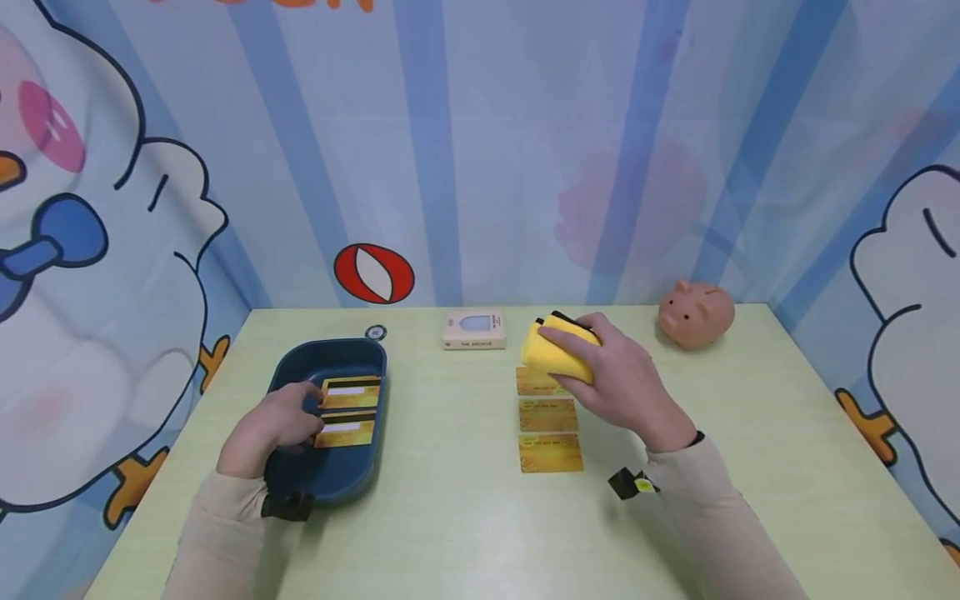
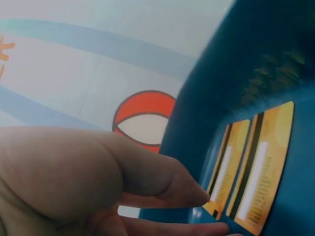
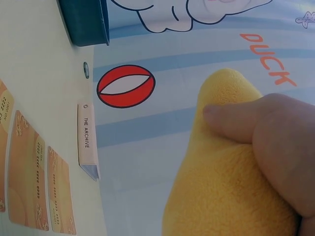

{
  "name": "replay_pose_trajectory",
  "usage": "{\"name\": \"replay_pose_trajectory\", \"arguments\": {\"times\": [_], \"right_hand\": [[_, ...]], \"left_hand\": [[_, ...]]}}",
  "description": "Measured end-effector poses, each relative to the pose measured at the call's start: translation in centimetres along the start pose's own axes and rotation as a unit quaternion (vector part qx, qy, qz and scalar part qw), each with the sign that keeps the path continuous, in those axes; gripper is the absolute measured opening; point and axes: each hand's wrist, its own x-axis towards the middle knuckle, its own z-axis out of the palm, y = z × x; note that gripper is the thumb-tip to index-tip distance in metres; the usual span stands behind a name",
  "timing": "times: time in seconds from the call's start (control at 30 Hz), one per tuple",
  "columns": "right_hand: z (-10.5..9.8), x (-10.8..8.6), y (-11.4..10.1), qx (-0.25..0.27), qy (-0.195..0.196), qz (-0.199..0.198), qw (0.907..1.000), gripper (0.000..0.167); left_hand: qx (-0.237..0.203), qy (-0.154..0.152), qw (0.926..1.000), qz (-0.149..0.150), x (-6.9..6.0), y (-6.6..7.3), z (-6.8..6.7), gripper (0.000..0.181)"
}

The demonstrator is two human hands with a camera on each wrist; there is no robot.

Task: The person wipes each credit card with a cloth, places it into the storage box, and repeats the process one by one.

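Note:
In the head view my left hand point(image 1: 279, 418) reaches into a dark blue tray point(image 1: 330, 482), its fingertips touching the left edges of two gold bank cards. The far card point(image 1: 351, 393) and near card point(image 1: 345, 433) lie with their black stripes up. The left wrist view shows extended fingers point(image 2: 167, 182) at a card's corner. My right hand point(image 1: 630, 383) grips a bunched yellow cloth point(image 1: 553, 352) with dark edging, raised above the table. Below it three gold cards form a column: the nearest card point(image 1: 551, 454), middle card point(image 1: 548, 415) and partly hidden far card point(image 1: 536, 382).
A small box point(image 1: 474, 331) marked "THE ARCHIVE" lies at the table's back edge. The pink piggy bank point(image 1: 697, 315) stands at the back right. A small round disc point(image 1: 377, 332) sits just behind the tray. Behind the table hangs a printed striped curtain point(image 1: 495, 150).

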Motion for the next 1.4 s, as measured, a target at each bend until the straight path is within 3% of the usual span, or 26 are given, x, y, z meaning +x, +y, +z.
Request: {"name": "replay_pose_trajectory", "arguments": {"times": [0.17, 0.33, 0.5, 0.7, 0.87, 0.97, 1.2, 1.4], "right_hand": [[-0.1, 0.0, 0.2, -0.001, 0.005, 0.002, 1.0, 0.06], [-0.3, 0.0, 0.3, -0.005, 0.007, 0.006, 0.9999, 0.06], [-0.4, 0.0, 0.4, -0.006, 0.015, 0.007, 0.9998, 0.061], [-0.5, -0.1, 0.5, -0.005, 0.022, 0.011, 0.9997, 0.061], [-0.6, 0.0, 0.6, -0.002, 0.024, 0.014, 0.9996, 0.062], [-0.7, -0.1, 0.7, 0.0, 0.029, 0.017, 0.9994, 0.065], [-1.1, -0.2, 1.0, -0.003, 0.034, 0.029, 0.999, 0.066], [-1.5, -0.2, 1.3, -0.007, 0.044, 0.028, 0.9986, 0.066]], "left_hand": [[0.033, 0.064, 0.9954, 0.063, -0.4, 0.9, -0.2, 0.05], [-0.006, 0.11, 0.9841, 0.139, -1.6, 3.5, -0.5, 0.049], [-0.043, 0.133, 0.9647, 0.223, -3.0, 6.5, -0.5, 0.047], [-0.077, 0.148, 0.9376, 0.305, -3.8, 10.2, 1.3, 0.042], [-0.095, 0.154, 0.9142, 0.363, -3.9, 13.2, 3.2, 0.037], [-0.098, 0.145, 0.9049, 0.388, -3.6, 14.7, 4.8, 0.035], [-0.112, 0.086, 0.9058, 0.4, -2.0, 16.9, 8.3, 0.031], [-0.117, 0.054, 0.898, 0.421, -0.3, 17.3, 10.6, 0.03]]}}
